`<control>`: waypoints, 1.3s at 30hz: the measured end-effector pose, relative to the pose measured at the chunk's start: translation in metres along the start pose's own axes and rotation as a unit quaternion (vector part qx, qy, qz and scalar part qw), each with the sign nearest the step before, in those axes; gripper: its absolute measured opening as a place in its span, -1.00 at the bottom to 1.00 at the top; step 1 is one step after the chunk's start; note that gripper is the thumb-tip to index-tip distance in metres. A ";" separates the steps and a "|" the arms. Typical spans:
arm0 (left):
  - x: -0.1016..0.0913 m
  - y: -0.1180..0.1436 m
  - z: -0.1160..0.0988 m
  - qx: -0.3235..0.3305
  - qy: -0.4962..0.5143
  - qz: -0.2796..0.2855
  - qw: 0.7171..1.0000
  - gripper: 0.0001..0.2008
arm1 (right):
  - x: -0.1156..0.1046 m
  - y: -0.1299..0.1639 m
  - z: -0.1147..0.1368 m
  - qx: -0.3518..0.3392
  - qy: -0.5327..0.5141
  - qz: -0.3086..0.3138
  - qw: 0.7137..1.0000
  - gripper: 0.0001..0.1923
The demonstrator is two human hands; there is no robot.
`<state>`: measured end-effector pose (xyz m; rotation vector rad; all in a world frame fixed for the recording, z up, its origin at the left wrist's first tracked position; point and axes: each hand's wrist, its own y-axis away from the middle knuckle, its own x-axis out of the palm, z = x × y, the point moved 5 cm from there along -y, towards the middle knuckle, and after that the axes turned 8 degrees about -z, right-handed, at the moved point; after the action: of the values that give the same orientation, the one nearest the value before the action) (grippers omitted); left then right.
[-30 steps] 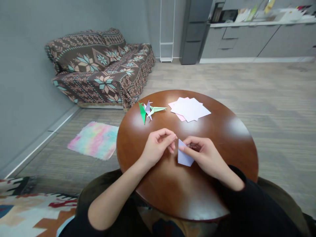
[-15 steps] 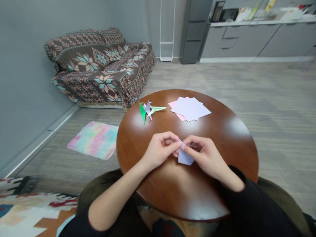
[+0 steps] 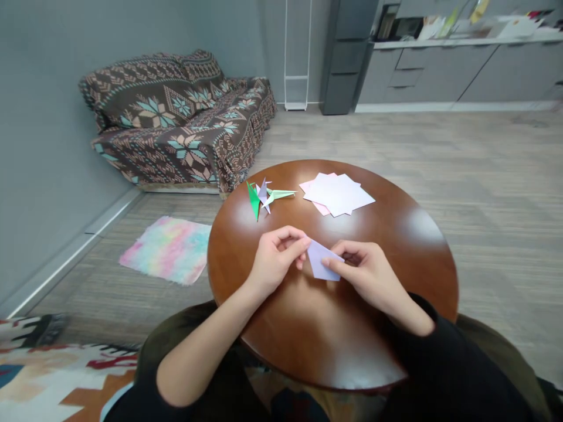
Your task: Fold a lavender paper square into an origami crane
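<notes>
A small folded piece of lavender paper (image 3: pixel 321 262) is held just above the round brown table (image 3: pixel 396 234), between both my hands. My left hand (image 3: pixel 277 259) pinches its upper left corner with thumb and forefinger. My right hand (image 3: pixel 365 275) grips its right side, fingers partly under the paper. Farther back on the table lie folded paper cranes (image 3: pixel 263 197) in green, lavender and pale green, and a loose stack of white and pink paper sheets (image 3: pixel 338 194).
A sofa with a patterned brown throw (image 3: pixel 176 120) stands at the back left against the grey wall. A pastel fluffy mat (image 3: pixel 169 249) lies on the floor left of the table. Grey cabinets (image 3: pixel 440 73) and a white rack (image 3: pixel 297 58) line the far wall.
The lavender paper has tilted and shifted slightly up and left, now lying flatter between my hands. My left hand has taken hold of its corner after being apart from it.
</notes>
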<state>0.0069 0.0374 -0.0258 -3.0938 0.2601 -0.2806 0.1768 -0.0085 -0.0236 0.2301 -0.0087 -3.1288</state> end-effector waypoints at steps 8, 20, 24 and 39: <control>0.010 0.007 0.002 -0.037 -0.048 0.072 0.996 -0.73 | -0.001 0.000 0.003 -0.031 -0.009 -0.031 0.999 -0.72; -0.001 -0.002 0.002 0.003 -0.005 -0.010 1.000 -0.73 | -0.009 -0.004 -0.001 -0.021 -0.027 -0.079 0.996 -0.76; 0.010 0.003 0.006 -0.030 -0.047 0.081 0.995 -0.75 | -0.009 -0.004 0.000 -0.038 -0.015 -0.084 0.996 -0.77; 0.008 0.006 0.003 0.030 -0.035 0.039 0.998 -0.61 | -0.008 -0.005 -0.005 -0.053 -0.082 -0.108 0.989 -0.75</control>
<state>0.0147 0.0305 -0.0280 -3.0176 0.3609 -0.1758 0.1859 -0.0034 -0.0274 -0.0293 0.1940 -3.3399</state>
